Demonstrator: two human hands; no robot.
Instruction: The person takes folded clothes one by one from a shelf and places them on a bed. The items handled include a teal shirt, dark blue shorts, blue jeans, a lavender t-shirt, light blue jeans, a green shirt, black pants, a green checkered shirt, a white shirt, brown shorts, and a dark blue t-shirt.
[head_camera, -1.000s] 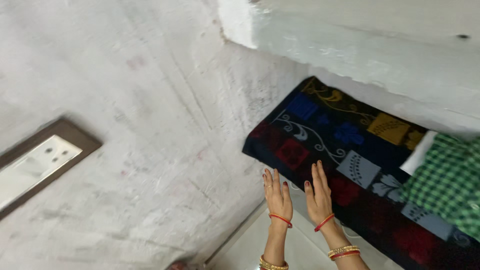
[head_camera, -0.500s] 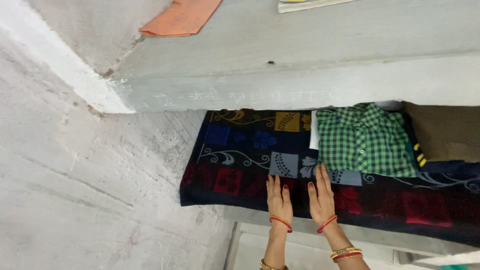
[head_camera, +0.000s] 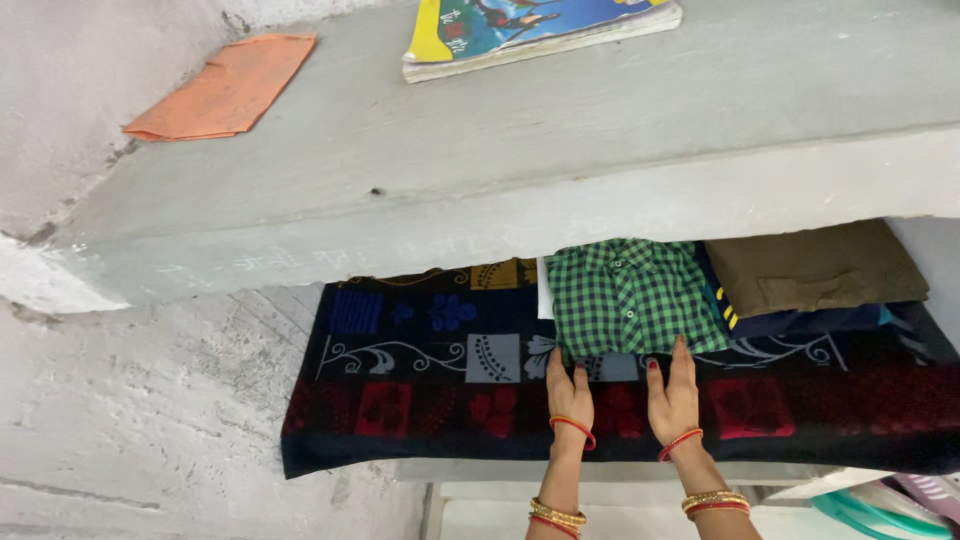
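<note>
Both hands – left hand (head_camera: 570, 393) and right hand (head_camera: 675, 397) – were laid flat, fingers apart and gripping nothing, on the patterned blanket (head_camera: 420, 400), fingertips at the folded green checked shirt (head_camera: 630, 295) under the concrete shelf (head_camera: 500, 190). A careless push could rumple the shirt – or topple the neighbouring olive garment (head_camera: 815, 265).

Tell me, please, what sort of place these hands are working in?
Probably a home storage nook: rough concrete shelves built into a wall, a folded green checked shirt on a patterned blanket, and a book above. Both hands press flat on the blanket.
</note>
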